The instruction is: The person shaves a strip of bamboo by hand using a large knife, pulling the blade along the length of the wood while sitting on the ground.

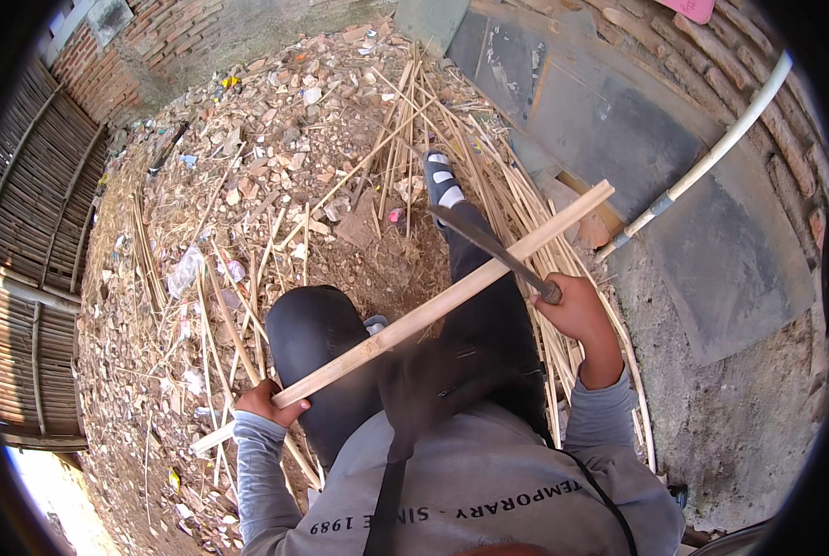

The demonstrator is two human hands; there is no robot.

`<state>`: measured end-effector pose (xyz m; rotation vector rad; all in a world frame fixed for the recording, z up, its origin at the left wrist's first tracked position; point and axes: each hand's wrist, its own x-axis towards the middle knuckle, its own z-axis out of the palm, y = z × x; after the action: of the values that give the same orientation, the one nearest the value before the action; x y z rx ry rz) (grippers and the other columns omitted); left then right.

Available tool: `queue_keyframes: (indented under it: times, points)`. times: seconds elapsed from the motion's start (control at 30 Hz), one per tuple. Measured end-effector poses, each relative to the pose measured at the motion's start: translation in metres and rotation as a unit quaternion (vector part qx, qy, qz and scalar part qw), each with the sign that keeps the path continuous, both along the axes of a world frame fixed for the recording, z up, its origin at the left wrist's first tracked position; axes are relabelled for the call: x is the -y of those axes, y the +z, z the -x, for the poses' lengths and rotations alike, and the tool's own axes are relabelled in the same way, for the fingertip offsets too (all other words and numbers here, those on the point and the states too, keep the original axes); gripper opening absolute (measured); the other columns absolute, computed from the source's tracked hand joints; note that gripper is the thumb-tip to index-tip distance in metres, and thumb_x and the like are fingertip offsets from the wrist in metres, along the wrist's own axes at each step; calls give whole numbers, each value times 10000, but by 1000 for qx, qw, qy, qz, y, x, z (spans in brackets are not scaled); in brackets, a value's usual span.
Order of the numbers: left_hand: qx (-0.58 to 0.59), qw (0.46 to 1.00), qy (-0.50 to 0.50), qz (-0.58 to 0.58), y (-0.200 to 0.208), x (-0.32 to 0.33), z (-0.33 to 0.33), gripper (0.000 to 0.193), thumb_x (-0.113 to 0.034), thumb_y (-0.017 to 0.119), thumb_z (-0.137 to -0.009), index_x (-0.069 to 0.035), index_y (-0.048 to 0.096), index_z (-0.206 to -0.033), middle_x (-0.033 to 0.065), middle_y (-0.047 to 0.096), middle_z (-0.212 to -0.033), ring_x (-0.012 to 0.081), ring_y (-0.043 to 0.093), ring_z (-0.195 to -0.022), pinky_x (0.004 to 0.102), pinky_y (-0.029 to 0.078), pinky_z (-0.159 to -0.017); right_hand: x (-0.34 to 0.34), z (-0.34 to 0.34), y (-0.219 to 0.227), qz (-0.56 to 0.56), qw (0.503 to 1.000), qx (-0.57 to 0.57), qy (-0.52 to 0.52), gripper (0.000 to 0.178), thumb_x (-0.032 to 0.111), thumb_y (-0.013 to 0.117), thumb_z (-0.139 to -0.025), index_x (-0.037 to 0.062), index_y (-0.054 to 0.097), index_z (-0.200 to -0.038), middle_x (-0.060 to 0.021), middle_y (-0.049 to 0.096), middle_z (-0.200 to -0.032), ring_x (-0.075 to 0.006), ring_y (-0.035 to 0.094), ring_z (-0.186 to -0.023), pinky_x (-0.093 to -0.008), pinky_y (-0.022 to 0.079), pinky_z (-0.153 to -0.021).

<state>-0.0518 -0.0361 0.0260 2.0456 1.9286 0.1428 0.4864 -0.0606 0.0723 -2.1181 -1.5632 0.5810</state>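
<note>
A long pale bamboo strip (414,320) lies slantwise across my lap, its far end up at the right. My left hand (272,403) is closed round it near its lower left end, beside my bent left knee. In my right hand (567,306) I grip the handle of a machete (493,243). Its dark blade points up and left, crossing over the strip, though whether it touches the wood I cannot tell. My right leg stretches forward, ending in a striped sandal (440,176).
Thin bamboo strips (563,347) lie in a long pile along my right side, others (400,139) ahead. Rubble covers the ground, with a plastic bag (184,271). Right stand dark panels (609,130) and a pale pipe (711,157) against a wall; left, a bamboo fence (25,185).
</note>
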Motion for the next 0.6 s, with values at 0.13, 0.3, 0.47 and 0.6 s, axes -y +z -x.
queue_keyframes:
  times: [0.13, 0.3, 0.47, 0.6]
  points:
    - [32, 999, -2, -4, 1, 0, 1, 827, -783, 789, -553, -21, 687, -859, 177, 678, -673, 383, 700, -684, 451, 560, -665, -2, -7, 15, 23, 999, -3, -24, 238, 254, 760, -784, 41, 670, -839, -182, 633, -708, -367, 629, -677, -432, 488, -635]
    - [50, 997, -29, -45, -11, 0, 8, 878, -880, 555, -727, -21, 669, -874, 205, 649, -649, 417, 685, -686, 491, 539, -651, -1, -10, 15, -34, 997, 40, -61, 241, 252, 756, -785, 33, 666, -828, -196, 636, -718, -377, 631, -685, -445, 491, -641]
    - [28, 999, -14, -45, -5, 3, 0, 758, -778, 571, -802, -25, 656, -830, 219, 645, -652, 439, 675, -688, 512, 527, -648, 0, 17, 21, 6, 997, 0, 78, 287, 281, 794, -771, 30, 656, -796, -186, 613, -675, -370, 613, -646, -440, 469, -612]
    - [32, 998, -18, -56, -6, 2, -1, 689, -715, 603, -807, -29, 660, -838, 215, 650, -658, 440, 676, -691, 516, 527, -647, 6, -4, 15, -21, 999, -31, 24, 286, 260, 799, -774, 23, 641, -790, -157, 584, -640, -291, 584, -599, -408, 457, -593]
